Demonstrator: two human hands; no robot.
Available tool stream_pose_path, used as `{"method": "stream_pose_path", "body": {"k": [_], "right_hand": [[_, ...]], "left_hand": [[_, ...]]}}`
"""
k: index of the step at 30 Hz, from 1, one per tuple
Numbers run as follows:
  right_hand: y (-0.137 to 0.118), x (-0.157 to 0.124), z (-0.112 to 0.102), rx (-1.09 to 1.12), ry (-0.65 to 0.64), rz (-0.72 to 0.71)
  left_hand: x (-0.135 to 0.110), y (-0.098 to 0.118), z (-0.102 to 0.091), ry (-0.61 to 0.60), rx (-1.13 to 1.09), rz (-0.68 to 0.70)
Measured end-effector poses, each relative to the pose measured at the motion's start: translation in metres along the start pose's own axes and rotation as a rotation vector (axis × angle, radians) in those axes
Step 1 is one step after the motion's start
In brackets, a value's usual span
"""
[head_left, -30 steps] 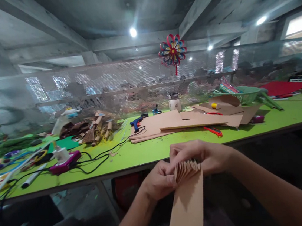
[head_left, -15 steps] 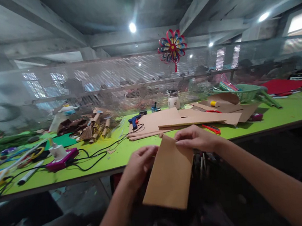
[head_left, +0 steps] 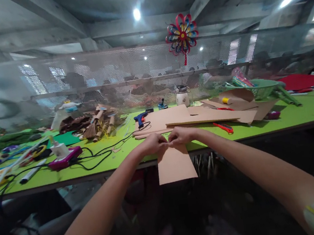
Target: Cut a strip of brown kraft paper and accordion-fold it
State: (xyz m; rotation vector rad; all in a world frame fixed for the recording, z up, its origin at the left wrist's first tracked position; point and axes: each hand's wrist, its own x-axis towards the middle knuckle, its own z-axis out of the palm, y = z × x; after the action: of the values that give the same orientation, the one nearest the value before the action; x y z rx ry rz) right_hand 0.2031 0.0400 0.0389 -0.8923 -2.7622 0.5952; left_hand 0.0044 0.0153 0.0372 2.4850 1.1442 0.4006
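Observation:
A sheet of brown kraft paper (head_left: 176,165) hangs over the front edge of the green table, its lower end out in the air. My left hand (head_left: 155,142) pinches its far end, fingers curled. Right beside it, my right hand (head_left: 180,135) grips the same end, and the two hands nearly touch. Their fingers hide the paper's top edge. Just beyond lies a stack of brown sheets (head_left: 163,118) with a folded brown strip on it. A red utility knife (head_left: 223,128) rests to the right of my right hand.
On the green table (head_left: 130,158) are a blue glue gun (head_left: 140,119), a purple power strip (head_left: 65,159) with black cables, and a pile of brown paper rolls (head_left: 99,125). A white jug (head_left: 182,96) and a green basket (head_left: 265,88) stand behind. A mesh screen (head_left: 127,75) closes off the back.
Both hands have come together at the paper's far end and moved forward over the table edge. The paper, tilted before, now lies straighter and flatter.

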Motion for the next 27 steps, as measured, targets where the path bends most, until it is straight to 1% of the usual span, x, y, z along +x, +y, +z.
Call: {"method": "stream_pose_path", "body": {"k": [4, 8, 12, 15, 21, 23, 27], "right_hand": [[0.003, -0.001, 0.005, -0.018, 0.067, 0.003], [0.008, -0.006, 0.009, -0.024, 0.107, -0.04], [0.008, -0.006, 0.011, -0.103, 0.119, -0.044], [0.001, -0.003, 0.009, -0.211, 0.101, -0.038], [-0.018, -0.005, 0.005, -0.425, 0.007, -0.025], [-0.023, -0.008, 0.005, -0.47, -0.015, -0.014], [-0.025, -0.013, 0.006, -0.507, -0.023, -0.027]], "left_hand": [[-0.001, -0.004, 0.002, 0.009, -0.02, 0.013], [-0.002, -0.005, 0.008, 0.086, 0.04, 0.06], [-0.003, -0.007, 0.012, 0.136, 0.104, 0.108], [-0.004, -0.007, 0.014, 0.167, 0.154, 0.122], [-0.01, -0.007, 0.021, 0.246, 0.234, 0.193], [-0.011, -0.007, 0.023, 0.262, 0.274, 0.205], [-0.013, -0.005, 0.024, 0.251, 0.313, 0.205]]}}
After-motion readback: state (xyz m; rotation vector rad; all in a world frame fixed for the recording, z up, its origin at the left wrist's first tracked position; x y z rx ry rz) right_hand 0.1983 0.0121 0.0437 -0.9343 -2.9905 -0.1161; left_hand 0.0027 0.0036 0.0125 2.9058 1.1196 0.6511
